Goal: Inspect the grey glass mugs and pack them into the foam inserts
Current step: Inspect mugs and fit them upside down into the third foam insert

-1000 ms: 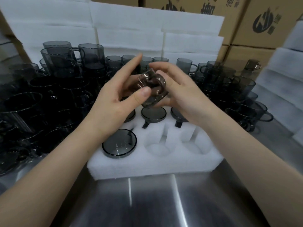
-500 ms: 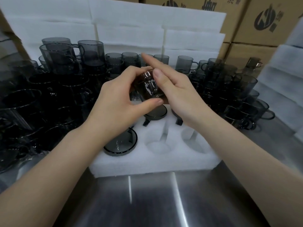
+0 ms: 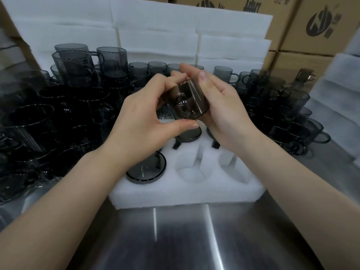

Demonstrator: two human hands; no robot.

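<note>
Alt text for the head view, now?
Left hand and right hand hold a grey glass mug over a white foam insert on a steel table. Its near row has one packed mug and two empty slots. Loose mugs crowd both sides; foam sheets and cardboard boxes behind.

Smoky grey glass mugs (image 3: pixel 111 61) crowd a silver steel table (image 3: pixel 175 240) around a white foam insert (image 3: pixel 185 193); brown cardboard boxes (image 3: pixel 319 26) carry black logos.
</note>
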